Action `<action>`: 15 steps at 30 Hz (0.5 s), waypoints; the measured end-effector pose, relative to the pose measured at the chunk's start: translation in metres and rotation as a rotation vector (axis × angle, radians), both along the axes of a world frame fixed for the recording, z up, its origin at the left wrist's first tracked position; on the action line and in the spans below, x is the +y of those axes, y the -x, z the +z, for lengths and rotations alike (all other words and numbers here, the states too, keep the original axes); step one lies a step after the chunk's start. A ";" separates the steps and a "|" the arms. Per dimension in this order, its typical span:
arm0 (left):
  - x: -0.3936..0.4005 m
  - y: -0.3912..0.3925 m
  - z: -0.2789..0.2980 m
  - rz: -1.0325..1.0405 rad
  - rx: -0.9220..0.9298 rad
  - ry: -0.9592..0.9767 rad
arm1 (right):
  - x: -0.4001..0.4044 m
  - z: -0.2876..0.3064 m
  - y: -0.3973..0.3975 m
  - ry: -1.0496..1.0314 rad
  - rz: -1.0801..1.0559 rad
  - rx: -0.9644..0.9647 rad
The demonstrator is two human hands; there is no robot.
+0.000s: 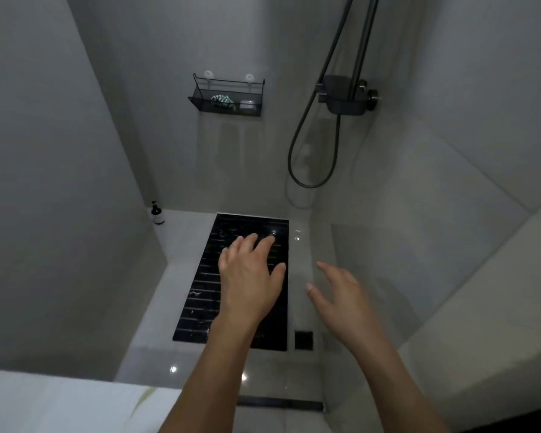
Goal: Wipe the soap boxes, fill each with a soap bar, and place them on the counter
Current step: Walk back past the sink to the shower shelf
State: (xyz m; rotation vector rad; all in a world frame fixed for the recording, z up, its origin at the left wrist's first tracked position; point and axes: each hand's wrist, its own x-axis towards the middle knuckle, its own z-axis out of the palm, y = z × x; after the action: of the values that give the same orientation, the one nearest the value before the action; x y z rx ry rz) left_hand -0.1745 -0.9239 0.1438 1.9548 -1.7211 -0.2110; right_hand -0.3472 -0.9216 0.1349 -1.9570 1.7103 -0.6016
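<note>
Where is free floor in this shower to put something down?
Free: pale floor between the pump bottle and the black slatted mat; also the strip right of the mat. Crowded: the wire basket, already holding items.

Both hands empty, fingers spread: left hand, right hand, over dark floor panel; wire basket on wall.

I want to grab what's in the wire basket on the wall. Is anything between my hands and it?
Nothing visible blocks the way. Both the left hand and right hand are open and empty, held out low, with only open air up to the wire basket, where a whitish box sits.
</note>
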 end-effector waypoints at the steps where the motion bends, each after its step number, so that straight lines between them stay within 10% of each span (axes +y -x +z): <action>1: -0.010 -0.005 -0.002 0.001 -0.002 -0.004 | -0.012 0.000 -0.006 -0.002 0.003 -0.006; 15: -0.184 -0.058 -0.003 0.125 -0.009 -0.054 | -0.221 -0.004 -0.074 -0.016 0.092 -0.020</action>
State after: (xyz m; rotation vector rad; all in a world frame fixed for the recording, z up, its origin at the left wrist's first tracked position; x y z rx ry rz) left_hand -0.1167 -1.1083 0.1404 2.0976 -1.6070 -0.2063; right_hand -0.2728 -1.1428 0.1314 -1.9998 1.5992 -0.5710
